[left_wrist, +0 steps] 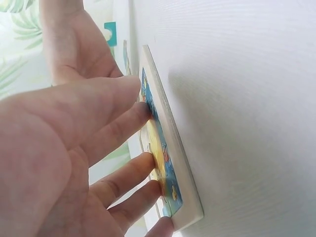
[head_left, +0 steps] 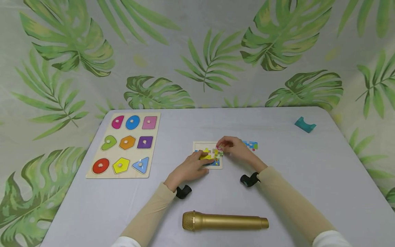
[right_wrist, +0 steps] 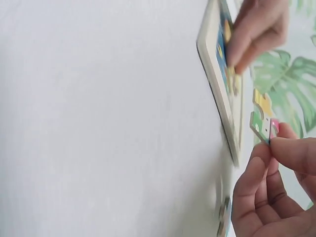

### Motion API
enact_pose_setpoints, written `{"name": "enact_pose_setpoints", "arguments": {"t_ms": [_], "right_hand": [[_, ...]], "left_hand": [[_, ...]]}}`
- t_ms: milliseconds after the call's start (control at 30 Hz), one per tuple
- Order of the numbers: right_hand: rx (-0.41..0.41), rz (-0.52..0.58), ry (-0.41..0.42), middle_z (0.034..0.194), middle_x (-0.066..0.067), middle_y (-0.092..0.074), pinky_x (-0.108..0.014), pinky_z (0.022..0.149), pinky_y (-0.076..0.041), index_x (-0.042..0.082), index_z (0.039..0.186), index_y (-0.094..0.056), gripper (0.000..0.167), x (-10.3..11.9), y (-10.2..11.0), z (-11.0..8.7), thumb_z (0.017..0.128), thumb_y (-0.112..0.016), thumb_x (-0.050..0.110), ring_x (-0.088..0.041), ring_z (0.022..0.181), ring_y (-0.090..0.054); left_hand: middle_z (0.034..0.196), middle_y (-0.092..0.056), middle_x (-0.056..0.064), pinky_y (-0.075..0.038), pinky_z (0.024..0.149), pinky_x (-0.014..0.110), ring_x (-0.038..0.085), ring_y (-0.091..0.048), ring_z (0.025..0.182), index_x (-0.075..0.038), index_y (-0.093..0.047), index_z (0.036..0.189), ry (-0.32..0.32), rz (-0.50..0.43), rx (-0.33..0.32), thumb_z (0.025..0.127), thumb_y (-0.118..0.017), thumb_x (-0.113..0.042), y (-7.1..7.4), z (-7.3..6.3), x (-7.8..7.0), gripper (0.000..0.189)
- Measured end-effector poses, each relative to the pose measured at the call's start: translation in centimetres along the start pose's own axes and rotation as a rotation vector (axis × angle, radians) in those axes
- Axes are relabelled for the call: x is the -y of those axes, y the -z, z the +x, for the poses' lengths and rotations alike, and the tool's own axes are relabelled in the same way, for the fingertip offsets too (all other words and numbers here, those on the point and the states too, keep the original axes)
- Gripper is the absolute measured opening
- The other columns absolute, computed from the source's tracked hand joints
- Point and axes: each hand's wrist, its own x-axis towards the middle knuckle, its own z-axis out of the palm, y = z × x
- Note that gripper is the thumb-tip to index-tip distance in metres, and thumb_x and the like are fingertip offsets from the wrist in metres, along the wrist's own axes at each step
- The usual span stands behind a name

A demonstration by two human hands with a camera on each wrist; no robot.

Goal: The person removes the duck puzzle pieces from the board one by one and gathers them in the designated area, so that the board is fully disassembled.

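A small jigsaw puzzle in a pale wooden tray [head_left: 217, 167] lies mid-table, partly filled with yellow and blue pieces. My left hand [head_left: 192, 167] rests its fingertips on those pieces, fingers spread and fairly straight in the left wrist view. Over the tray's right side, my right hand [head_left: 236, 148] pinches a jigsaw piece [right_wrist: 265, 122] between thumb and fingers. That piece shows yellow, green and pink, and is held up clear of the tray in the right wrist view. Loose blue and green jigsaw pieces [head_left: 253, 145] lie just beyond the right hand, partly hidden by it.
On the left lies a wooden shape board [head_left: 118, 133] with colourful knobbed shapes. A gold microphone [head_left: 228, 222] lies across the front, between the forearms. At the back right sits a teal curved block [head_left: 304, 125]. A leaf-patterned cloth [head_left: 213, 92] hangs behind the table.
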Motion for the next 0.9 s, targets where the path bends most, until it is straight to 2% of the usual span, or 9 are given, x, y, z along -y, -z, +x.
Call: {"name": "enact_pose_setpoints", "arguments": {"t_ms": [167, 533, 700, 900], "right_hand": [[-0.031, 0.062, -0.029, 0.092, -0.015, -0.059, -0.028, 0.06, -0.046, -0.003, 0.106, -0.065, 0.018, -0.9, 2.5, -1.4, 0.09, -0.056, -0.003, -0.021, 0.074, -0.052], [-0.13, 0.028, -0.152, 0.116, -0.024, -0.06, -0.029, 0.066, -0.048, -0.006, 0.117, -0.06, 0.026, -3.7, 8.7, -6.6, 0.096, -0.056, 0.008, -0.017, 0.084, -0.055], [-0.151, 0.001, -0.172, 0.116, -0.025, -0.059, -0.027, 0.065, -0.047, -0.007, 0.118, -0.06, 0.027, -4.6, 9.8, -7.9, 0.096, -0.055, 0.009, -0.016, 0.081, -0.053], [-0.123, -0.014, -0.183, 0.111, -0.022, -0.061, -0.028, 0.064, -0.048, -0.006, 0.116, -0.062, 0.024, -4.8, 9.6, -7.9, 0.095, -0.057, 0.006, -0.019, 0.078, -0.053]], "left_hand": [[0.141, -0.039, 0.017, -0.033, 0.103, 0.046, 0.031, -0.039, 0.127, -0.014, -0.052, 0.139, -0.005, 0.007, -0.008, 0.097, -0.058, -0.024, 0.0, 0.0, -0.1, 0.044], [0.141, -0.039, 0.017, -0.03, 0.105, 0.048, 0.033, -0.037, 0.129, -0.014, -0.052, 0.139, 0.006, -0.011, -0.01, 0.097, -0.058, -0.023, 0.0, -0.1, -0.2, 0.043], [0.142, -0.039, 0.017, -0.03, 0.105, 0.047, 0.032, -0.037, 0.129, -0.015, -0.052, 0.139, 0.009, -0.008, -0.012, 0.097, -0.058, -0.023, -0.1, -0.1, -0.1, 0.043], [0.142, -0.038, 0.017, -0.03, 0.105, 0.048, 0.032, -0.036, 0.13, -0.015, -0.052, 0.139, 0.011, -0.012, -0.013, 0.097, -0.058, -0.023, -0.1, -0.2, -0.2, 0.043]]}}
